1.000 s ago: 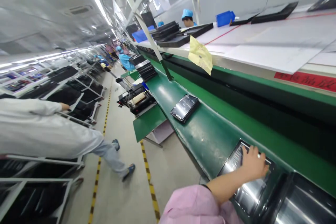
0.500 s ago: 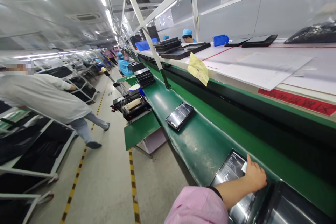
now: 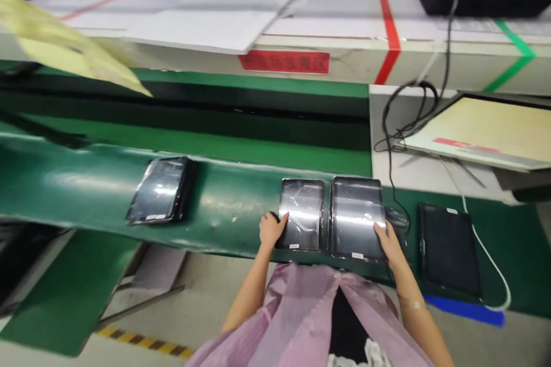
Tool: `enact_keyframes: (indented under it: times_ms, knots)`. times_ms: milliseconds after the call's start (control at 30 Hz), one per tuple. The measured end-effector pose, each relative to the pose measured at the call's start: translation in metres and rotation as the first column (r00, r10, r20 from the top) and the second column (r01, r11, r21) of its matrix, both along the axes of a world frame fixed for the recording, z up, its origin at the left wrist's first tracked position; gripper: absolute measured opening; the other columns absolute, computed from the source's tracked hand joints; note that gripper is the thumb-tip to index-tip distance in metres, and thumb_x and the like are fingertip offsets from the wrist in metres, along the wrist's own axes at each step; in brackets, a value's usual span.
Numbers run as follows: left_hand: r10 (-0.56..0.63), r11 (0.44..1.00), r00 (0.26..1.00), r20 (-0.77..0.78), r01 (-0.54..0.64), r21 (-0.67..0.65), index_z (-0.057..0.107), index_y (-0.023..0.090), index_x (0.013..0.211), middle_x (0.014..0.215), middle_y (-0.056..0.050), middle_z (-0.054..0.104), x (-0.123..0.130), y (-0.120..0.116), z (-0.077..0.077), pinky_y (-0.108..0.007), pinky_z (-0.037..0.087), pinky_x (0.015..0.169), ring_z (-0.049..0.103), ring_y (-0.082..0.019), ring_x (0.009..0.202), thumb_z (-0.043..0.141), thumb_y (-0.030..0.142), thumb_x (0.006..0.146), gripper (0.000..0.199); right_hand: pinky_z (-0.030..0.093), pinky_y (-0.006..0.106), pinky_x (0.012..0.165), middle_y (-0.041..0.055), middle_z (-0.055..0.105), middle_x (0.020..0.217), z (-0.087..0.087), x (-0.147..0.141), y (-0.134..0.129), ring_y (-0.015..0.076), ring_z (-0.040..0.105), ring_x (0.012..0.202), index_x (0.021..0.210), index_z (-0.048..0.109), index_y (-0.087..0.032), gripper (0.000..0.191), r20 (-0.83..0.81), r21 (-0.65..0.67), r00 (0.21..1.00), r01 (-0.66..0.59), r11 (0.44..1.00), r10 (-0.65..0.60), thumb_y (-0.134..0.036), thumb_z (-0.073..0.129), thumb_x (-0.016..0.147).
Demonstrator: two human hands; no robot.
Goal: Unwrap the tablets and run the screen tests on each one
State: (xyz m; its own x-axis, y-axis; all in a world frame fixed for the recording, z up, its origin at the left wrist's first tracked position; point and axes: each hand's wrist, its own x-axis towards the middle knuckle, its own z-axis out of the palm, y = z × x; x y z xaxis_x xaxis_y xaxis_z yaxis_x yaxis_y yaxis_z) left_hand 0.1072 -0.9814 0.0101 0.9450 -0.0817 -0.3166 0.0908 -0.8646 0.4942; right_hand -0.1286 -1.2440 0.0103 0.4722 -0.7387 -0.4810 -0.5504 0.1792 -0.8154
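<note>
Green belt [image 3: 232, 200] carries wrapped left tablet [image 3: 300, 214] and right tablet [image 3: 356, 215], long sides upright, left hand [image 3: 272, 230] and right hand [image 3: 387, 243] apart at outer edges, grip unclear.

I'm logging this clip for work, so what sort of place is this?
Probably an electronics factory assembly line: film-wrapped tablets lie along a green conveyor belt, and the bench behind it is marked out with red tape.

The left arm [image 3: 248, 284] and right arm [image 3: 414, 292] are bare and reach out low — the left hand [image 3: 272, 230] and right hand [image 3: 388, 245] turn in toward each other — fingers a bit bent.
</note>
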Motion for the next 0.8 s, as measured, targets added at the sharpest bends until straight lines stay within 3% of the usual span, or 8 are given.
enact_keyframes:
  times_ms: [133,233,300,467,567,667,733,800]
  knots:
    - [0.023,0.986,0.979,-0.201,-0.056,-0.158,0.052,0.011,0.107,0.093,-0.012,0.066,0.000,0.015,-0.018,-0.035,0.048,0.081,0.063,-0.026,0.093,0.074,0.046,0.064,0.059,0.036,0.041,0.110,0.0044,0.052,0.137,0.003,-0.002,-0.001,0.0251,0.048,0.127,0.137,0.044,-0.025,0.072,0.126,0.127,0.992,-0.011,0.992,-0.005,-0.059,0.059,0.075]
    - [-0.047,0.947,0.937,-0.347,-0.069,-0.315,0.058,0.012,0.092,0.085,-0.010,0.068,0.004,0.010,-0.020,-0.032,0.050,0.074,0.065,-0.023,0.084,0.076,0.052,0.058,0.056,0.041,0.041,0.106,0.0044,0.054,0.135,0.005,-0.003,0.004,0.0251,0.053,0.122,0.137,0.044,-0.025,0.070,0.185,0.185,0.982,0.003,0.983,-0.038,-0.055,0.060,0.076]
    - [-0.127,0.913,0.892,-0.435,-0.067,-0.403,0.060,0.012,0.084,0.082,-0.011,0.069,0.006,0.006,-0.014,-0.032,0.051,0.071,0.066,-0.023,0.081,0.075,0.055,0.055,0.054,0.042,0.041,0.105,0.0057,0.055,0.134,0.006,-0.001,0.010,0.0251,0.054,0.120,0.137,0.043,-0.024,0.070,0.208,0.199,0.976,0.025,0.980,-0.067,-0.054,0.060,0.077]
    - [-0.253,0.849,0.834,-0.491,-0.052,-0.526,0.060,0.017,0.089,0.081,-0.005,0.071,0.007,0.003,0.031,-0.031,0.053,0.070,0.067,-0.020,0.074,0.071,0.050,0.055,0.049,0.035,0.039,0.110,0.0071,0.048,0.141,0.005,0.004,0.022,0.0248,0.048,0.126,0.134,0.047,-0.019,0.068,0.258,0.147,0.960,0.075,0.986,-0.112,-0.050,0.060,0.075]
    - [-0.163,0.862,0.856,-0.491,-0.118,-0.494,0.059,0.021,0.087,0.067,0.002,0.068,0.010,0.007,0.069,-0.033,0.054,0.060,0.064,-0.019,0.058,0.075,0.037,0.047,0.045,0.033,0.040,0.111,0.0071,0.048,0.141,0.004,0.003,0.020,0.0242,0.047,0.127,0.131,0.050,-0.019,0.062,0.279,0.092,0.955,0.081,0.992,-0.104,-0.047,0.059,0.076]
    - [-0.065,0.878,0.888,-0.454,-0.166,-0.450,0.060,0.026,0.080,0.064,0.005,0.068,0.010,0.009,0.102,-0.035,0.055,0.054,0.064,-0.021,0.056,0.074,0.032,0.046,0.036,0.034,0.042,0.110,0.0090,0.051,0.138,0.002,0.004,0.019,0.0246,0.048,0.126,0.131,0.050,-0.018,0.060,0.278,0.012,0.956,0.100,0.995,-0.099,-0.044,0.058,0.078]
    - [0.011,0.858,0.901,-0.435,-0.232,-0.459,0.062,0.028,0.074,0.062,0.006,0.067,0.004,0.002,0.114,-0.037,0.057,0.055,0.065,-0.022,0.059,0.072,0.033,0.048,0.028,0.033,0.045,0.110,0.0134,0.052,0.135,0.002,0.006,0.020,0.0269,0.049,0.124,0.131,0.049,-0.014,0.060,0.262,-0.062,0.960,0.122,0.991,-0.102,-0.042,0.059,0.079]
    - [0.060,0.815,0.900,-0.431,-0.294,-0.500,0.062,0.026,0.072,0.059,0.006,0.066,-0.009,-0.017,0.116,-0.036,0.058,0.057,0.064,-0.021,0.058,0.072,0.029,0.047,0.028,0.031,0.046,0.111,0.0164,0.051,0.135,0.004,0.005,0.021,0.0277,0.047,0.127,0.128,0.050,-0.011,0.057,0.263,-0.154,0.961,0.135,0.979,-0.091,-0.037,0.059,0.079]
